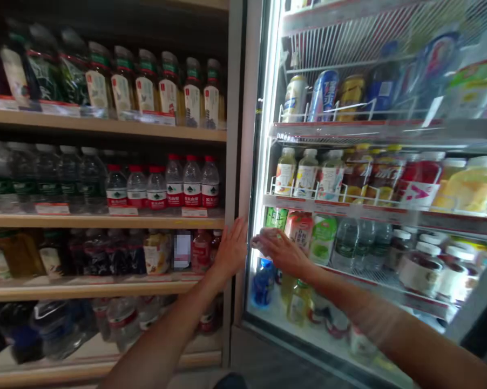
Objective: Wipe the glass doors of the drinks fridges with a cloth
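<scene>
Cooler frame (250, 162) stands between the hands (232, 246) (284, 251).

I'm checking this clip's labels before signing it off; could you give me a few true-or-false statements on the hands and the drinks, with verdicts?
1. The left hand is at the upright post between the shelving and the cooler. True.
2. The left hand grips a bottle. False: its fingers are extended, with no bottle in it.
3. Red-capped bottles stand on the shelving. True.
4. The gold can is lower than the right hand. False: it stands on a shelf above it.
5. The cooler is unlit. False: a bright light strip runs up its left side.
</scene>
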### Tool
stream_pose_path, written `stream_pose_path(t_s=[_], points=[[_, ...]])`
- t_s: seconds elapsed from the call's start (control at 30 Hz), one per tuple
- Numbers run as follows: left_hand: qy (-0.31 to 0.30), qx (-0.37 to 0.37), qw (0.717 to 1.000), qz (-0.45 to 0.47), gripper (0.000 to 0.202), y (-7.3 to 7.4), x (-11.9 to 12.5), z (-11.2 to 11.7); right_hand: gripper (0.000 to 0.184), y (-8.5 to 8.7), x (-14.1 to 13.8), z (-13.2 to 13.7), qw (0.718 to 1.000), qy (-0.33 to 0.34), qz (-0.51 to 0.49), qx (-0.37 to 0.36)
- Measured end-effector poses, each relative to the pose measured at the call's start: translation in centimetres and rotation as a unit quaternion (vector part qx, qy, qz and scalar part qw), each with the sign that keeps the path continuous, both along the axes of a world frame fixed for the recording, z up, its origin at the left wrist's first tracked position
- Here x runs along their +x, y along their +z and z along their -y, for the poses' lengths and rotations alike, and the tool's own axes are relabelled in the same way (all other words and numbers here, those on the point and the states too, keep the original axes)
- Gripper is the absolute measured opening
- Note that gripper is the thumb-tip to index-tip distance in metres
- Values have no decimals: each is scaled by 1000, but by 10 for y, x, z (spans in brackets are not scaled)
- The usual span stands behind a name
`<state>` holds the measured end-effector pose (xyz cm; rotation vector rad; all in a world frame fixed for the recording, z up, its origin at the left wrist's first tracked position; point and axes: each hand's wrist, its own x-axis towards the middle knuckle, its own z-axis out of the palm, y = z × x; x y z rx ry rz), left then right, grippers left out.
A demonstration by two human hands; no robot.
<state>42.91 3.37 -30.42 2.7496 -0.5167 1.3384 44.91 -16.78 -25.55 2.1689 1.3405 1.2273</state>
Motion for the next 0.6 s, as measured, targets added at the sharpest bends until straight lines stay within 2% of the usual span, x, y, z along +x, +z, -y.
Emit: stream_pose_path(t_s=[0.03, 0.13, 0.17, 0.23, 0.33, 0.37, 0.43, 0.53, 0.6], points=[[-3, 0, 1000, -7, 52, 2, -1, 3, 55, 9, -2, 7, 1000, -5, 3, 4], [-21, -11, 1000, -13, 54, 9, 0, 18, 50, 44, -3, 23, 984, -73, 43, 157], [-29, -16, 999, -10, 54, 12, 0, 25, 48, 51, -4, 28, 976, -87, 58, 193], [-48, -20, 999, -2, 55, 20, 1, 37, 45, 47, -9, 37, 972, -92, 76, 201], [-75, -17, 997, 15, 54, 29, 0, 54, 45, 24, -19, 56, 991, -67, 70, 92], [-83, -15, 996, 21, 54, 31, -1, 59, 45, 21, -21, 64, 993, -66, 71, 74], [-96, -10, 995, 34, 54, 33, 0, 68, 43, 30, -22, 81, 984, -87, 92, 123], [-106, -6, 992, 60, 53, 33, 3, 84, 41, 47, -24, 102, 947, -132, 129, 262], [-119, 0, 990, 75, 54, 33, 5, 94, 41, 35, -31, 113, 941, -143, 132, 278]])
